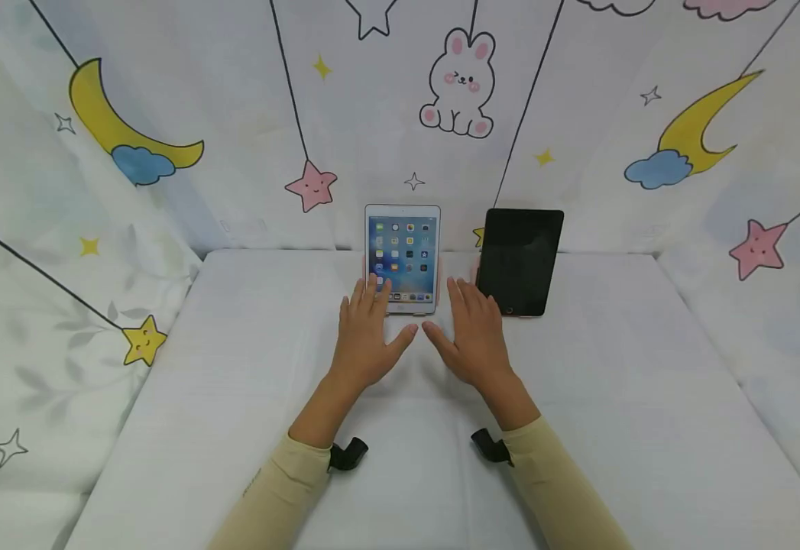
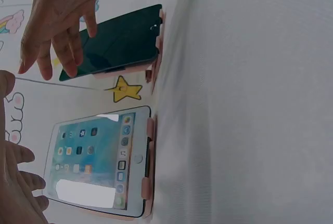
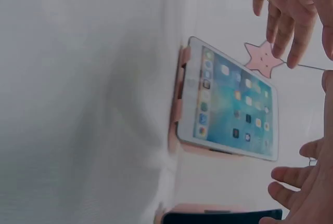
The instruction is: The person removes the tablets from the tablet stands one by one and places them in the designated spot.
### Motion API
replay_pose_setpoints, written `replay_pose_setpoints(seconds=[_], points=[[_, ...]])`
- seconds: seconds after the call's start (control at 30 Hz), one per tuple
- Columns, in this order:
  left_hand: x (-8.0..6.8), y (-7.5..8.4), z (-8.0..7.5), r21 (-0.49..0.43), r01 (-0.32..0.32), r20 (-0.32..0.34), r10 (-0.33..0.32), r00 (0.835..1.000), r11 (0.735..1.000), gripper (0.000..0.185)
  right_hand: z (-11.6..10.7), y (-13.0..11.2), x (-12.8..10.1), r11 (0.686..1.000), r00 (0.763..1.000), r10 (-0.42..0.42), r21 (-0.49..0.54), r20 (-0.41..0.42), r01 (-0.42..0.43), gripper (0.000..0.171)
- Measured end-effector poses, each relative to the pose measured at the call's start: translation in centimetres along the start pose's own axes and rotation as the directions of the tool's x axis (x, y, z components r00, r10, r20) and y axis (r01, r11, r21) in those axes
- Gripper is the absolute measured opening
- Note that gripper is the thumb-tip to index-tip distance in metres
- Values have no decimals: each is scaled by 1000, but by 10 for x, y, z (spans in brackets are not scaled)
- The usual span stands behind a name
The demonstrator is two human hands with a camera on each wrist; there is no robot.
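A white tablet with its home screen lit leans upright on a pink stand. To its right a black tablet with a dark screen leans on another pink stand. My left hand is in front of the white tablet's lower left, fingers straight and spread, overlapping its bottom edge in the head view. My right hand, also with straight fingers, hovers between the two tablets, nearest the black one's lower left corner. The two thumbs point toward each other. Neither hand holds anything.
A white cloth covers the table. Behind it hangs a printed curtain with moons, stars and a rabbit. Black wrist mounts sit at both sleeve cuffs.
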State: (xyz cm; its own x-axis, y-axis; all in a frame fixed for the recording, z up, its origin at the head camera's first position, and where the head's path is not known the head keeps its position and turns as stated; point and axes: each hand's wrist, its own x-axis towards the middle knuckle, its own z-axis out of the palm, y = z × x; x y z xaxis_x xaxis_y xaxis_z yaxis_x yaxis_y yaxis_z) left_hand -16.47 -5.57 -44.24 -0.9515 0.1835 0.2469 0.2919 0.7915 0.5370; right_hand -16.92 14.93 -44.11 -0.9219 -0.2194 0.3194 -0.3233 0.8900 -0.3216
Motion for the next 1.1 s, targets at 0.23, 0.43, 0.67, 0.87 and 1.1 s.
replay_pose_setpoints(seconds=[0.23, 0.43, 0.67, 0.87, 1.1], points=[[18, -3, -12, -218, -8, -113, -17, 993, 976, 82, -4, -7, 22, 981, 995, 89, 174, -43, -80, 76], [36, -7, -15, -374, 8, -176, -79, 981, 927, 75, 1, -11, 38, 933, 981, 186, 322, -46, -162, 71], [52, -15, -9, -532, 70, -179, -194, 965, 844, 72, 20, -6, 54, 839, 954, 294, 495, -67, -224, 61], [55, -27, 3, -631, 170, -132, -320, 938, 757, 71, 42, 1, 59, 742, 915, 403, 593, -20, -314, 55], [55, -42, 23, -732, 224, -83, -411, 908, 644, 66, 61, 6, 60, 665, 875, 483, 635, 35, -393, 48]])
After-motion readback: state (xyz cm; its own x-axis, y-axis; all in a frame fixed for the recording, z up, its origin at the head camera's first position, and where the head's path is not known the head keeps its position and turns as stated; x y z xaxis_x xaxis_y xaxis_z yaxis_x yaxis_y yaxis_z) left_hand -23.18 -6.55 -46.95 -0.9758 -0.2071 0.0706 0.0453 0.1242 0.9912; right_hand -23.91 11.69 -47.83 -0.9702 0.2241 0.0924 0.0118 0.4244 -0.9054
